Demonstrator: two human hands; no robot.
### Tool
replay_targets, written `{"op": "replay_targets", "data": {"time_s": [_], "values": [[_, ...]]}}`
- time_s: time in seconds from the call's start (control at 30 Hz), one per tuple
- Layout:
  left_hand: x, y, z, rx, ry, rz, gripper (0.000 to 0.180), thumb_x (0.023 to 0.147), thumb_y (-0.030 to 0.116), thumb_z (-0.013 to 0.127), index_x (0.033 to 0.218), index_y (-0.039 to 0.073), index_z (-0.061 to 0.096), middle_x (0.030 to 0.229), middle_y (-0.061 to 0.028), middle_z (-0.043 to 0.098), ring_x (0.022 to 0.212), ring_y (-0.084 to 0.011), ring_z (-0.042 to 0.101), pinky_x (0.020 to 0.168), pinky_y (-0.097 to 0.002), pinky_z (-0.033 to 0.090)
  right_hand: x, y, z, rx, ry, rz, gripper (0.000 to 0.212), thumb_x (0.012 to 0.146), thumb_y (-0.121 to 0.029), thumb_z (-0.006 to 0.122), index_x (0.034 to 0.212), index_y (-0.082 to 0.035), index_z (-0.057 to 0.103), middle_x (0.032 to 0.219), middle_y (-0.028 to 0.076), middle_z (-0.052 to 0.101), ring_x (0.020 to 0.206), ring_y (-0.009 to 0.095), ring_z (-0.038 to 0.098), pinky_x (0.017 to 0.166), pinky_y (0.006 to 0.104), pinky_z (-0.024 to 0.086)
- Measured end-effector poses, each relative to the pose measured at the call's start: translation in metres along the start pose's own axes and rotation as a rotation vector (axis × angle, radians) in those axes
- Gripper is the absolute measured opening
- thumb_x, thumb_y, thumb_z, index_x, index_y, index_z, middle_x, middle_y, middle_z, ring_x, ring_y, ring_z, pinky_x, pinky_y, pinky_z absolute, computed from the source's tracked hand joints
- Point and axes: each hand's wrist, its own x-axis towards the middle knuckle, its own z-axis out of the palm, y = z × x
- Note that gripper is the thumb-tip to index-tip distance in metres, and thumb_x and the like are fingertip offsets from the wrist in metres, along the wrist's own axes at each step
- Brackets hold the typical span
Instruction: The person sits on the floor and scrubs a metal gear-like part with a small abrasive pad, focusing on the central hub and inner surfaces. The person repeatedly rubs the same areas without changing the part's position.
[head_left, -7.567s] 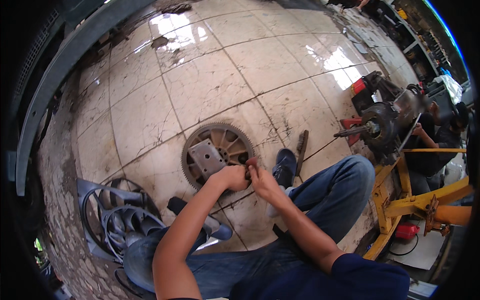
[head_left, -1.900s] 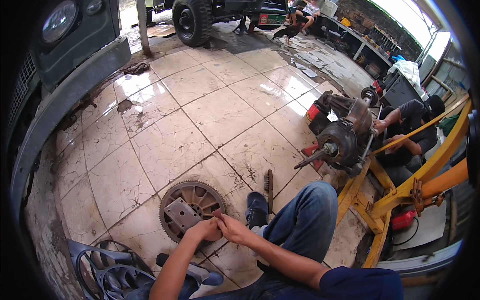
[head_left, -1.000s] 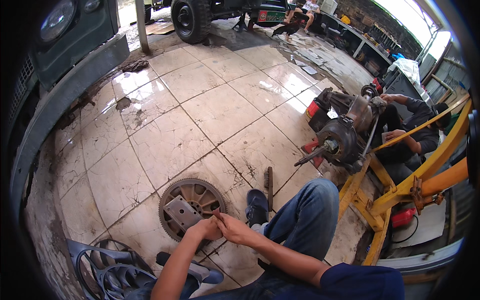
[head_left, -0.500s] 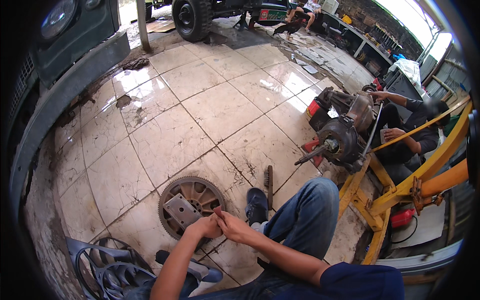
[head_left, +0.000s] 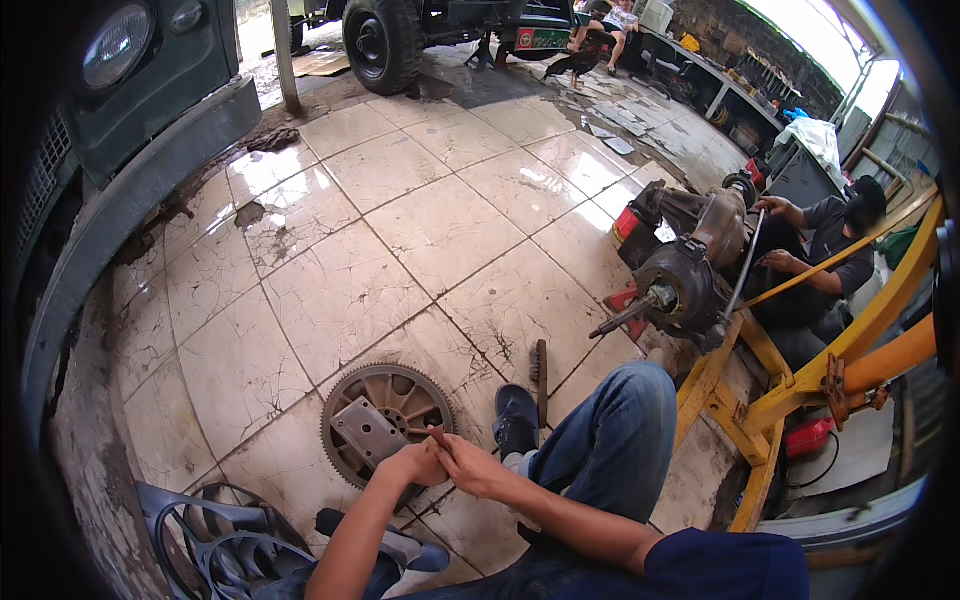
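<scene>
My two hands meet in front of me, low over the near edge of a toothed flywheel (head_left: 372,384) lying flat on the tiles. Between their fingers is a small reddish-brown folded piece (head_left: 437,436), which looks like sandpaper. My right hand (head_left: 470,467) pinches it from the right. Closed against it from the left is my left hand (head_left: 417,464), its fingertips partly hidden. A flat grey metal plate (head_left: 368,432) with several holes rests on the flywheel, just left of my hands. Beyond my shoe lies a long-handled brush (head_left: 540,378).
A dark axle assembly (head_left: 690,270) stands on supports at the right, where a co-worker (head_left: 825,250) sits with both hands near it. A yellow steel frame (head_left: 800,385) rises nearby. Left are a vehicle bumper (head_left: 150,165) and a grey plastic chair (head_left: 215,535). A rooster (head_left: 575,62) stands far back.
My hands have shifted slightly and drawn closer together, so less of the reddish-brown piece shows. The co-worker's lower hand has moved at the axle. The view has tilted a little.
</scene>
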Motion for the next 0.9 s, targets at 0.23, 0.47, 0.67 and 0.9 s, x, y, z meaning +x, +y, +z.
{"op": "replay_targets", "data": {"time_s": [0.23,0.47,0.67,0.9], "values": [[-0.001,-0.008,0.002,0.101,-0.034,0.055,0.038,0.087,0.023,0.046,0.112,0.000,0.062,0.119,-0.0236,0.062,0.116,-0.0345,0.057,0.096,-0.0416,0.048,-0.002,-0.005,0.003,-0.022,0.026,-0.039,0.051,0.104,-0.036,0.034,0.144,-0.005,0.036,0.131,0.027,0.049,0.119,0.042,0.049,0.102,0.0443,0.039],[-0.012,0.008,-0.013,0.057,0.030,0.022,0.035,0.087,0.024,0.047,0.105,0.000,0.065,0.111,-0.0254,0.065,0.109,-0.0356,0.061,0.094,-0.0428,0.048,-0.003,-0.007,0.001,-0.055,0.038,-0.043,0.052,0.103,-0.035,0.035,0.145,-0.005,0.035,0.133,0.026,0.049,0.121,0.042,0.048,0.103,0.0445,0.039],[-0.014,0.021,-0.025,0.149,-0.019,0.080,0.032,0.087,0.019,0.045,0.103,0.001,0.065,0.114,-0.0229,0.064,0.110,-0.0331,0.060,0.097,-0.0408,0.047,-0.002,-0.008,-0.011,-0.041,-0.002,-0.017,0.049,0.103,-0.033,0.036,0.141,-0.003,0.039,0.135,0.026,0.048,0.123,0.041,0.047,0.104,0.0430,0.039],[-0.006,-0.006,-0.002,0.294,0.072,0.222,0.033,0.088,0.019,0.043,0.102,0.001,0.066,0.115,-0.0218,0.064,0.111,-0.0324,0.060,0.099,-0.0408,0.044,0.000,-0.014,-0.008,-0.063,-0.033,-0.021,0.050,0.102,-0.031,0.036,0.142,0.000,0.038,0.136,0.026,0.048,0.124,0.040,0.047,0.104,0.0432,0.039]]}}
